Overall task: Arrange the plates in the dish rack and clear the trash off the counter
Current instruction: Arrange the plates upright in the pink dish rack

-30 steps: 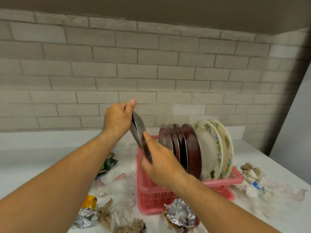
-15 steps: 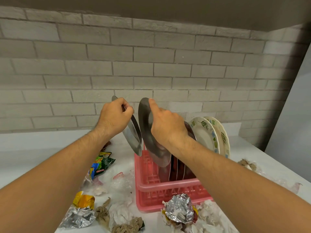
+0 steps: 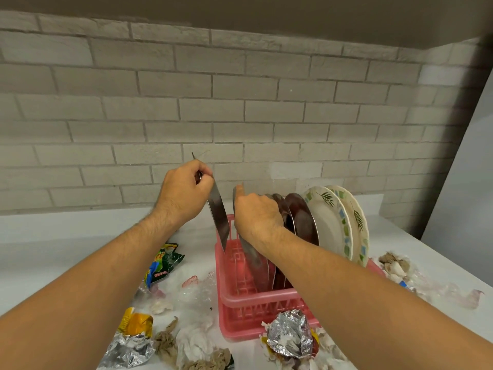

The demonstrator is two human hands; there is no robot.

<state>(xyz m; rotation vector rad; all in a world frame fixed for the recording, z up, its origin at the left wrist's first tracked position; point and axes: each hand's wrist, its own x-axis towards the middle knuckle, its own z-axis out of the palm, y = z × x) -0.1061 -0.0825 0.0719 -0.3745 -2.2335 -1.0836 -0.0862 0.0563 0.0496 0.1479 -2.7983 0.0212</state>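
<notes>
Nearest on the white desk lies trash: a crumpled silver foil ball against the front of the rack, a foil-and-yellow wrapper to the left, and brown and white wadded paper tissues between them. Further back on the left sits a green snack packet.

The pink plastic dish rack stands mid-desk. It holds upright dark steel plates and, behind them on the right, two white leaf-patterned plates.

The right hand grips the rim of a round steel plate whose lower part stands inside the rack, beside the others. The left hand has its fingers curled around the top of a second steel plate, tilted, its lower edge at the rack's left rim.

More crumpled paper scraps lie right of the rack. A grey brick wall backs the desk.
</notes>
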